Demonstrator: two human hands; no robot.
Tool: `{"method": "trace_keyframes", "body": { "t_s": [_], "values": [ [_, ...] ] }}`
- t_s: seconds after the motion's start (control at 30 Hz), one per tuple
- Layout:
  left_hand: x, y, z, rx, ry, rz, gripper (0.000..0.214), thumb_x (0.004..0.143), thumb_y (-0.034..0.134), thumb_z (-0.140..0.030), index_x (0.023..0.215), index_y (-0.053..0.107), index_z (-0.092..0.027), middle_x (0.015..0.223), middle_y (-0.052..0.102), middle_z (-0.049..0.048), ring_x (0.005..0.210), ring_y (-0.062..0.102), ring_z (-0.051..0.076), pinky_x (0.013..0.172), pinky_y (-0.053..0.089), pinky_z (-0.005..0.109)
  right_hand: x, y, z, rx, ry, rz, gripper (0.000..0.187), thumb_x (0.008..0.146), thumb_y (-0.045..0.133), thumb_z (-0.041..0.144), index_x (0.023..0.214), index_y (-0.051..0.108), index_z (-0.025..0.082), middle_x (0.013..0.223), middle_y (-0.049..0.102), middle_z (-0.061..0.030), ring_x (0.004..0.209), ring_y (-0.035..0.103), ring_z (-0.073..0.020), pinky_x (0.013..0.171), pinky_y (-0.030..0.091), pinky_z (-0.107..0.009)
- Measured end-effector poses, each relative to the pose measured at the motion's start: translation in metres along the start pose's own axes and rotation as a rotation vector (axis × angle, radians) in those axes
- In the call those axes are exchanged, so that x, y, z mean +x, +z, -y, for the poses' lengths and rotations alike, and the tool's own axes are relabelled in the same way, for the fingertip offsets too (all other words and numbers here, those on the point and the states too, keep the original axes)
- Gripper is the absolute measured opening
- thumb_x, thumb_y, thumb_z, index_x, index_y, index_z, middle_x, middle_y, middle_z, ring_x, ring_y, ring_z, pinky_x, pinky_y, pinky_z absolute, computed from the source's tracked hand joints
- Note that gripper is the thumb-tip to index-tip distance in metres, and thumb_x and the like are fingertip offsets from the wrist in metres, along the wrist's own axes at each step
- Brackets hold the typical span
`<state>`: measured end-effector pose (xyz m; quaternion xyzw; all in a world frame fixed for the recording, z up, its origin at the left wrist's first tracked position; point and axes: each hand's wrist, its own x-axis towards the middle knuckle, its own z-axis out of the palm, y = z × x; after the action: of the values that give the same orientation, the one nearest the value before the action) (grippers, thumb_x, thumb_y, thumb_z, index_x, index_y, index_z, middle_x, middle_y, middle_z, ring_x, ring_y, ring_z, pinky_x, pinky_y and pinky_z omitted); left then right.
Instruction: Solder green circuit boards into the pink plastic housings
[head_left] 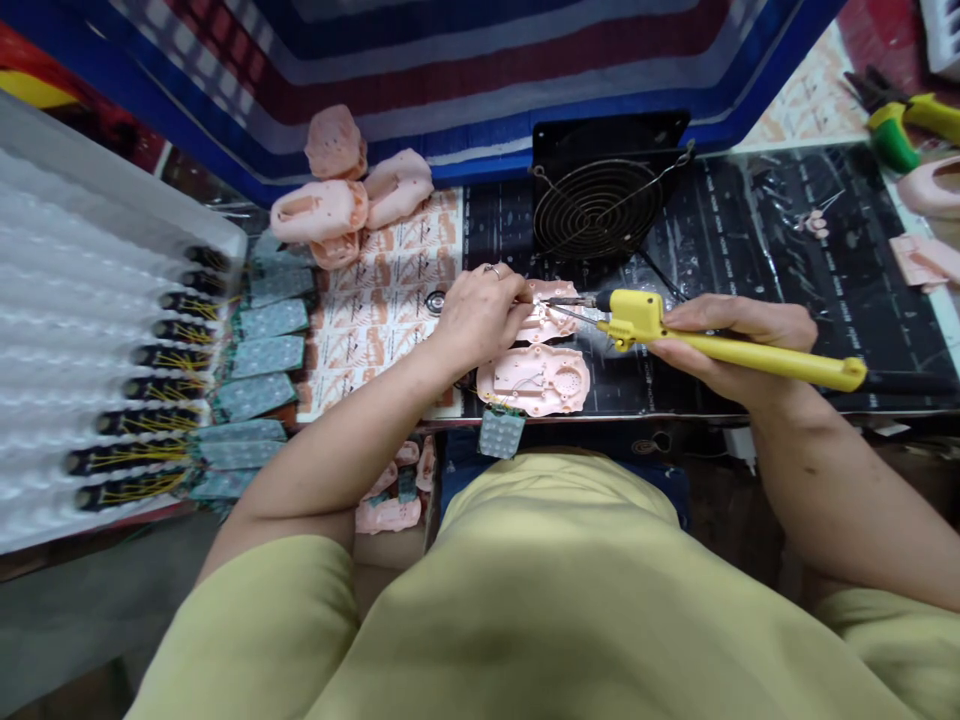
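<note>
In my right hand (739, 345) is a yellow soldering iron (712, 350) with a trigger-like feed body, its tip pointing left. The tip reaches over a pink plastic shell half (559, 318) lying on the bench. My left hand (484, 315), with a ring on one finger, bends its fingers down onto the left part of that shell; what its fingertips pinch, if anything, is hidden. Nearer to me lies a second pink shell half (534, 380) with a round speaker grille. A small green circuit board (501, 433) hangs at the bench edge beside it.
A black fan (600, 195) stands behind the shells, before a blue crate (487, 150). Several pink shells (322, 210) are heaped at the back left. Circuit boards (262, 355) with wires line a white tray (90, 330). Pliers (896, 125) lie far right.
</note>
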<state>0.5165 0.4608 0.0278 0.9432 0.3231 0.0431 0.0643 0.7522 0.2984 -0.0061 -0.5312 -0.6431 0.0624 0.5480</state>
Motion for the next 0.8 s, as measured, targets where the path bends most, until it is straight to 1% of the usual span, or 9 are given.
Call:
{"method": "trace_keyframes", "body": {
  "t_s": [0.1, 0.23, 0.33, 0.43, 0.5, 0.63, 0.7, 0.8],
  "values": [
    [0.002, -0.002, -0.001, -0.033, -0.030, 0.034, 0.023, 0.091, 0.052, -0.022, 0.099, 0.071, -0.013, 0.099, 0.069, 0.0124, 0.099, 0.063, 0.028, 0.088, 0.046, 0.041, 0.000, 0.000, -0.002, 0.012, -0.024, 0.025, 0.025, 0.072, 0.087, 0.027, 0.092, 0.072, 0.030, 0.087, 0.073, 0.0019, 0.070, 0.070, -0.0193, 0.063, 0.061, -0.032],
    [0.003, -0.006, -0.002, -0.035, -0.046, 0.052, 0.024, 0.089, 0.051, -0.022, 0.097, 0.072, -0.014, 0.100, 0.070, 0.0113, 0.098, 0.064, 0.028, 0.088, 0.047, 0.041, 0.007, 0.001, 0.001, 0.038, -0.098, 0.076, 0.029, 0.073, 0.086, 0.021, 0.096, 0.072, 0.031, 0.088, 0.074, 0.0020, 0.072, 0.070, -0.0194, 0.064, 0.061, -0.032],
    [0.006, -0.010, -0.004, 0.000, -0.064, 0.082, 0.023, 0.087, 0.052, -0.022, 0.095, 0.073, -0.015, 0.101, 0.071, 0.0110, 0.099, 0.065, 0.028, 0.086, 0.048, 0.041, 0.017, 0.000, 0.006, 0.069, -0.175, 0.123, 0.027, 0.072, 0.087, 0.019, 0.094, 0.072, 0.027, 0.085, 0.074, 0.0004, 0.070, 0.070, -0.0183, 0.063, 0.061, -0.030],
    [0.009, -0.015, -0.006, 0.031, -0.079, 0.112, 0.022, 0.086, 0.054, -0.024, 0.093, 0.073, -0.017, 0.100, 0.072, 0.0101, 0.099, 0.065, 0.029, 0.085, 0.048, 0.041, 0.025, -0.003, 0.011, 0.052, -0.205, 0.169, 0.022, 0.072, 0.087, 0.025, 0.087, 0.072, 0.026, 0.081, 0.073, 0.0005, 0.067, 0.070, -0.0178, 0.060, 0.060, -0.028],
    [0.012, -0.017, -0.006, 0.041, -0.079, 0.125, 0.021, 0.085, 0.054, -0.024, 0.091, 0.074, -0.018, 0.100, 0.073, 0.0091, 0.098, 0.065, 0.028, 0.085, 0.048, 0.041, 0.026, -0.006, 0.015, 0.019, -0.202, 0.155, 0.020, 0.073, 0.087, 0.028, 0.085, 0.072, 0.028, 0.079, 0.073, 0.0019, 0.066, 0.070, -0.0180, 0.058, 0.060, -0.029],
    [0.015, -0.019, -0.005, 0.029, -0.056, 0.116, 0.019, 0.082, 0.056, -0.023, 0.086, 0.074, -0.019, 0.096, 0.073, 0.0073, 0.093, 0.065, 0.026, 0.082, 0.048, 0.038, 0.024, -0.013, 0.020, -0.043, -0.152, 0.057, 0.022, 0.075, 0.084, 0.021, 0.089, 0.071, 0.033, 0.083, 0.074, 0.0016, 0.067, 0.069, -0.0199, 0.056, 0.060, -0.034],
    [0.016, -0.019, -0.004, 0.016, -0.041, 0.105, 0.018, 0.081, 0.057, -0.023, 0.084, 0.074, -0.020, 0.092, 0.074, 0.0062, 0.089, 0.064, 0.024, 0.081, 0.048, 0.037, 0.021, -0.014, 0.021, -0.065, -0.118, 0.061, 0.024, 0.076, 0.083, 0.020, 0.091, 0.070, 0.035, 0.084, 0.074, 0.0018, 0.069, 0.070, -0.0208, 0.058, 0.061, -0.036],
    [0.016, -0.019, -0.003, 0.013, -0.041, 0.103, 0.017, 0.080, 0.057, -0.023, 0.083, 0.074, -0.021, 0.090, 0.074, 0.0054, 0.087, 0.064, 0.023, 0.080, 0.048, 0.036, 0.014, -0.013, 0.018, -0.070, -0.118, 0.071, 0.025, 0.075, 0.084, 0.023, 0.092, 0.071, 0.036, 0.084, 0.074, 0.0030, 0.069, 0.070, -0.0210, 0.060, 0.062, -0.037]
  ]
}}
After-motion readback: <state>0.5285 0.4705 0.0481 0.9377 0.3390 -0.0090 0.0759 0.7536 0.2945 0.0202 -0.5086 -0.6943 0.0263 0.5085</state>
